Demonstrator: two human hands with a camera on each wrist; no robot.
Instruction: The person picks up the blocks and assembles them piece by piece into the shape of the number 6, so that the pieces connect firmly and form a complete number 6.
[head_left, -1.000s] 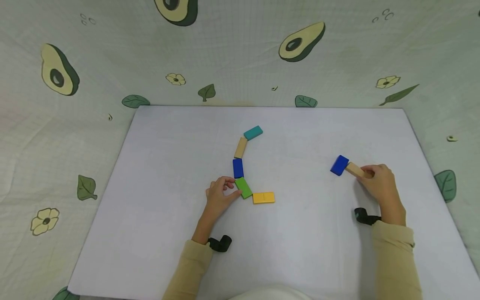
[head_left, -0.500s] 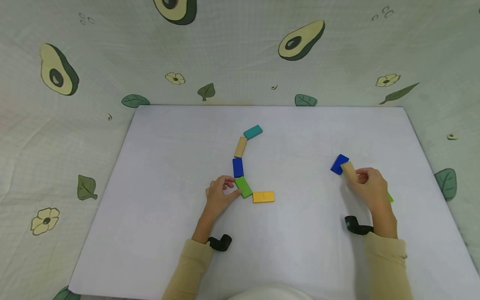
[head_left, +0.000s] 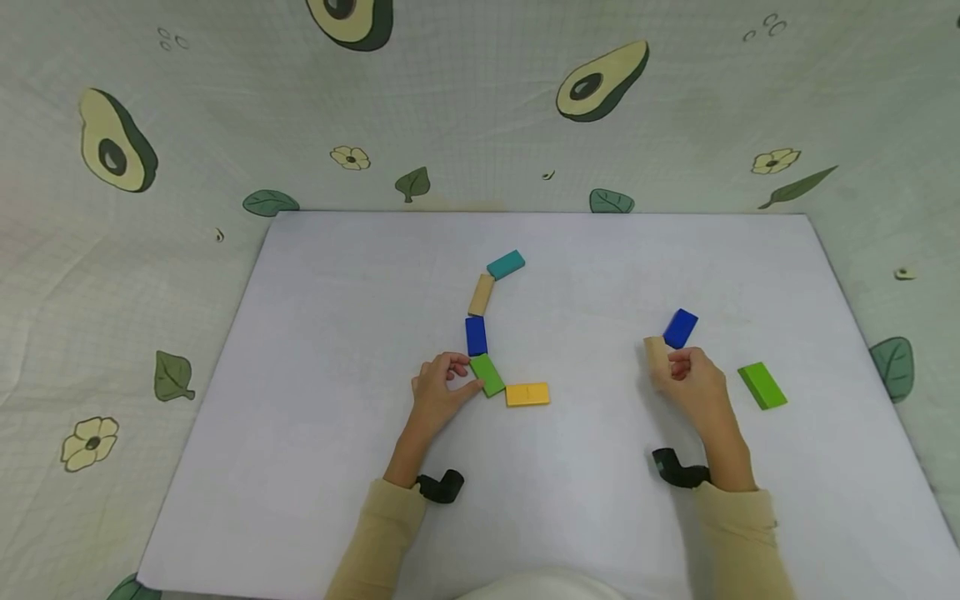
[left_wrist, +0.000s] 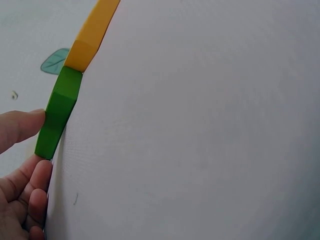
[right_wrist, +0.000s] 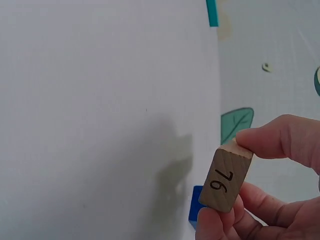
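My left hand (head_left: 437, 396) pinches a flat green block (head_left: 487, 375) with thumb and fingertips. That block lies in a curved row, corner to corner with a yellow block (head_left: 527, 394) on one side and a blue block (head_left: 476, 336) on the other. Farther up the row come a plain wood block (head_left: 482, 295) and a teal block (head_left: 506, 264). My right hand (head_left: 699, 390) grips another plain wood block (right_wrist: 227, 177) between thumb and fingers, its end printed with dark digits. The shadow beneath shows it raised above the table.
A loose blue block (head_left: 680, 328) lies just beyond my right hand. To the right of that hand lies a loose green block (head_left: 762, 385). The white tabletop (head_left: 315, 333) ends at a cloth printed with avocados and leaves.
My right hand has lifted the wood block away from the loose blue block and moved left with it, uncovering the loose green block. The left hand and the row stay still.
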